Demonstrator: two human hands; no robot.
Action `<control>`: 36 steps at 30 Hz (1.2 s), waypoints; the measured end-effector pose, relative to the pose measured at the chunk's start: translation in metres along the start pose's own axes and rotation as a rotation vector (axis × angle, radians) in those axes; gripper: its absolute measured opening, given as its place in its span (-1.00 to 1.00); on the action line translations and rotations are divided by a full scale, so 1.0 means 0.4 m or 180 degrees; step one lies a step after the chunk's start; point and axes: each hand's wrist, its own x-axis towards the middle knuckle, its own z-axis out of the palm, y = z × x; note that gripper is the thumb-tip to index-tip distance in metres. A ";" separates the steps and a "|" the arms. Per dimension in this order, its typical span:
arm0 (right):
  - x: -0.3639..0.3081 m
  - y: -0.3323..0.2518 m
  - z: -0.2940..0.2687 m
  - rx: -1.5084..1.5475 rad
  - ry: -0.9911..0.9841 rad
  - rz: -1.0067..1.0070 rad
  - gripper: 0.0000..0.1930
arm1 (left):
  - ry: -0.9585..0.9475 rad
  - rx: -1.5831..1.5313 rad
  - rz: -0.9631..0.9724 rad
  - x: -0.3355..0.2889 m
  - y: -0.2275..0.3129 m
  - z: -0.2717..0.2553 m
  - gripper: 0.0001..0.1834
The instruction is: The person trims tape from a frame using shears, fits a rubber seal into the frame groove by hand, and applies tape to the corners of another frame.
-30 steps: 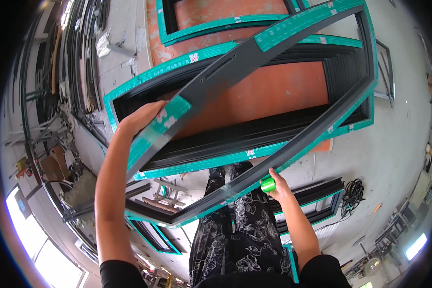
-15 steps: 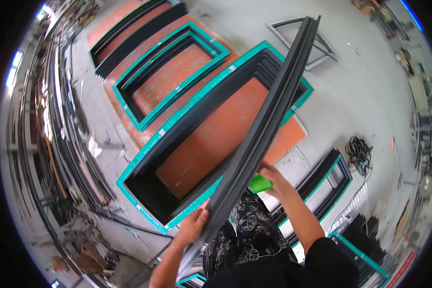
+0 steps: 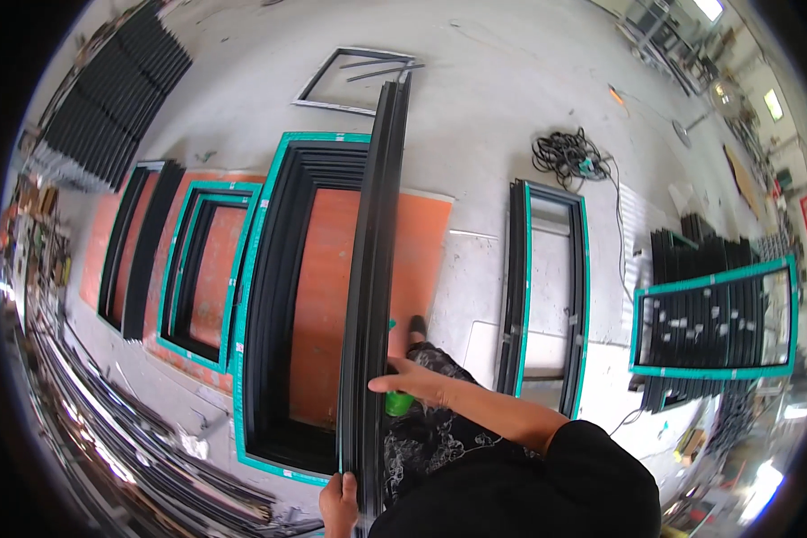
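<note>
A bundle of long dark metal profiles (image 3: 368, 287) stretches away from me, across one side of a stack of dark frames (image 3: 269, 296) edged in teal. At its near end, my left hand (image 3: 339, 507) is closed round the bundle's left edge, the thumb on top. Farther up, my right hand (image 3: 412, 380) rests against the right side with its thumb over the profiles' edge. Beneath that palm shows a bright green object (image 3: 399, 403), held in the hand; its kind is not clear and the fingers round it are mostly hidden.
Smaller teal-edged frames (image 3: 208, 359) lie left on orange boards (image 3: 426, 242). Right are an upright-lying frame (image 3: 583, 269), a coiled black cable (image 3: 569, 157) and another teal-edged frame (image 3: 713, 372) against stacked dark pieces. A grey frame (image 3: 368, 109) lies on the far floor. Long scrap profiles (image 3: 143, 448) run lower left.
My view has turned right, and the bundle now points nearly straight ahead. Both hands still hold it, and the right thumb now shows over its edge. The green object stays at my right hand.
</note>
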 end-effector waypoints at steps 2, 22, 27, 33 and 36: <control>-0.049 0.051 0.000 0.0104 0.0199 -0.0064 -0.23 | -0.0188 0.0333 -0.0215 -0.052 0.036 -0.037 -0.36; -0.696 0.239 -0.584 0.2739 0.1555 -0.1149 -0.45 | -0.1554 0.2548 0.1711 0.087 0.937 0.258 -0.43; -0.872 0.310 -0.690 0.3781 0.1479 -0.1679 -0.70 | -0.2041 0.3738 0.2584 0.134 1.236 0.444 -0.39; -0.884 0.429 -0.785 0.3921 0.2554 -0.1791 -0.64 | -0.2773 0.4414 0.3067 0.227 1.524 0.697 -0.32; -0.871 0.446 -0.800 0.4705 0.2823 -0.2168 -0.66 | -0.3129 0.4746 0.4061 0.297 1.634 0.863 -0.30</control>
